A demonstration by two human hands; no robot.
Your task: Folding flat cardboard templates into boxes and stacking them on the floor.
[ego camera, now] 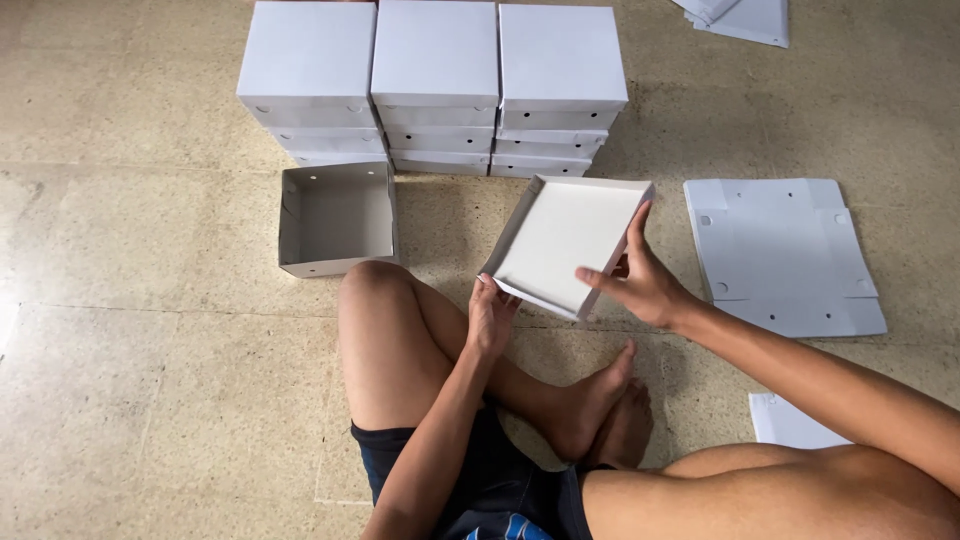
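White cardboard box lid (562, 240): light, thin, likely crushable; left hand (489, 318) pinches near corner, right hand (645, 283) grips right rim. Open box base (335, 218) lies left of lid.

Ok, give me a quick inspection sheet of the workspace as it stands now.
Surface: speckled beige tiled floor; the person sits on it.
Job's things: shallow white box lid, tilted, held off the floor by both hands; open box base on the floor to its left.
Clutter: stacked closed white boxes in three columns; flat unfolded cardboard sheet on the right, more sheets top right.
Grippers: left hand grips the lid's near corner; right hand its right edge.
Cables: nothing seen.
Surroundings: nothing seen beyond the floor.
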